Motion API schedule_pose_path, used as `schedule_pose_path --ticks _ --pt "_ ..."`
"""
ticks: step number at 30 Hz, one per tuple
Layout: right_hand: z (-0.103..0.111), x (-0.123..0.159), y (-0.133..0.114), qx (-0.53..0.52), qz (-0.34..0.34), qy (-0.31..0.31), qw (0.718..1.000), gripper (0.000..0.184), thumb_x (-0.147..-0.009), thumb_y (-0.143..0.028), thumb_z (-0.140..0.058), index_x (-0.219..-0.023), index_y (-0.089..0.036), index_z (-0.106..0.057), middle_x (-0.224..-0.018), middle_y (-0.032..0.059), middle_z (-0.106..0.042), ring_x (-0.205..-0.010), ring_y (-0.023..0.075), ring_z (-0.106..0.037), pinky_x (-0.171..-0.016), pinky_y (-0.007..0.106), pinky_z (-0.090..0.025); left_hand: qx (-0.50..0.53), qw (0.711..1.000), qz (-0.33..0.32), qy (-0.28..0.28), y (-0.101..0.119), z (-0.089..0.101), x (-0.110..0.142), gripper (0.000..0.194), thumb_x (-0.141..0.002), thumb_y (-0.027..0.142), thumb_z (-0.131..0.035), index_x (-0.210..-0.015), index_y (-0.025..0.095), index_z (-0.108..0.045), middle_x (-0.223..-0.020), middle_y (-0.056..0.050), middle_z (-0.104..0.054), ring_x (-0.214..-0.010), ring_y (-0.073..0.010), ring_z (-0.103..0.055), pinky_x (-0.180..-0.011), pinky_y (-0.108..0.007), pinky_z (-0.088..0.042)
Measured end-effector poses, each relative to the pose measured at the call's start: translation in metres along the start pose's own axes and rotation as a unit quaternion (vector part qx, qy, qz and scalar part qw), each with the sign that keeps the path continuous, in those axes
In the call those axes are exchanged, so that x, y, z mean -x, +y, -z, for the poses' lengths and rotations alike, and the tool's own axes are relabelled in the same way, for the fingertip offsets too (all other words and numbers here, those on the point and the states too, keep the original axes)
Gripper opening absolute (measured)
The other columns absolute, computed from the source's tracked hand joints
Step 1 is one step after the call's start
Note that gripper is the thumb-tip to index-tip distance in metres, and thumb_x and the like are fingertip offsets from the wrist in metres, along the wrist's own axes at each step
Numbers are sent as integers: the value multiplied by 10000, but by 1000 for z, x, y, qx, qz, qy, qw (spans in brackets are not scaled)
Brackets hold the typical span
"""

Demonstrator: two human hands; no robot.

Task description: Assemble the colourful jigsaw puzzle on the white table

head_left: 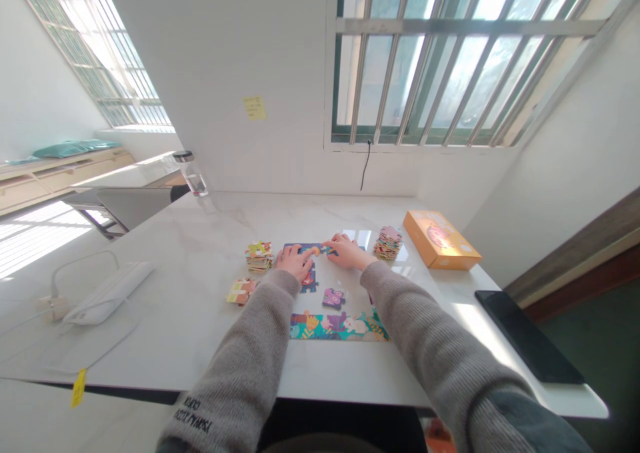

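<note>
My left hand [295, 262] and my right hand [347, 252] lie flat on a row of joined jigsaw pieces [305, 248], their fingertips almost meeting over it. Neither hand visibly grips a piece. A blue piece [309, 282] lies just below my left hand, and a purple piece [333, 298] sits loose between my forearms. Nearer me is a colourful joined puzzle strip [337, 326] with a white rabbit. Stacks of pieces stand left [259, 256] and right [387, 243] of my hands, and a smaller pile [241, 291] lies beyond my left wrist.
The hands work on a white marble table [200, 356]. An orange box [441, 241] lies at right, a black slab [527, 336] along the right edge, a glass bottle [193, 174] at the far corner, and a white cabled device [107, 293] at left.
</note>
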State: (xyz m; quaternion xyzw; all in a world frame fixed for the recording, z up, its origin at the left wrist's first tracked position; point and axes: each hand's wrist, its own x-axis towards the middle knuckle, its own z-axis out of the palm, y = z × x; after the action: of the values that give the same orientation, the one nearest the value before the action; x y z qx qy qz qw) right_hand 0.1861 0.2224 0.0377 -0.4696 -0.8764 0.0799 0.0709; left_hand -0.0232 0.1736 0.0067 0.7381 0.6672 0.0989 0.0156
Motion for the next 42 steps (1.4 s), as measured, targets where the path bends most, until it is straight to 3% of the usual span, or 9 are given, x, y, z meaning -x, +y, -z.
schedule_pose_path --ticks 5,12,28,42 --pt "0 -1 1 1 31 2 1000 408 -943 -273 -550 -1339 -354 -608 -1248 120 -486 -1181 294 -440 -922 457 -446 3 1000 3 0 1 -1 2 440 -967 426 -452 -1398 424 -541 -1458 -40 -470 -1328 -281 -391 -1165 -471 -271" --pt "-5 -8 14 -41 77 18 996 377 -909 -185 -606 -1274 -255 -666 -1117 91 -470 -1065 225 -464 -1027 372 -379 0 1000 6 -3 3 0 2 443 -968 434 -447 -1403 426 -534 -1466 -36 -467 -1336 -274 -390 -1170 -468 -268" --pt "-3 -14 0 -35 -30 4 999 289 -895 -409 -661 -1158 -289 -659 -1151 107 -477 -1175 296 -448 -886 400 -480 0 1000 -4 -2 -1 -1 0 439 -968 443 -449 -1397 426 -540 -1461 -33 -475 -1329 -289 -398 -1150 -469 -290" --pt "-3 -4 -12 6 -28 5 1000 269 -998 -356 -504 -1234 -309 -624 -1166 115 -588 -1181 281 -503 -902 389 -463 10 1000 3 -6 0 4 1 424 -965 436 -462 -1379 414 -551 -1449 -24 -485 -1326 -258 -401 -1154 -442 -295"
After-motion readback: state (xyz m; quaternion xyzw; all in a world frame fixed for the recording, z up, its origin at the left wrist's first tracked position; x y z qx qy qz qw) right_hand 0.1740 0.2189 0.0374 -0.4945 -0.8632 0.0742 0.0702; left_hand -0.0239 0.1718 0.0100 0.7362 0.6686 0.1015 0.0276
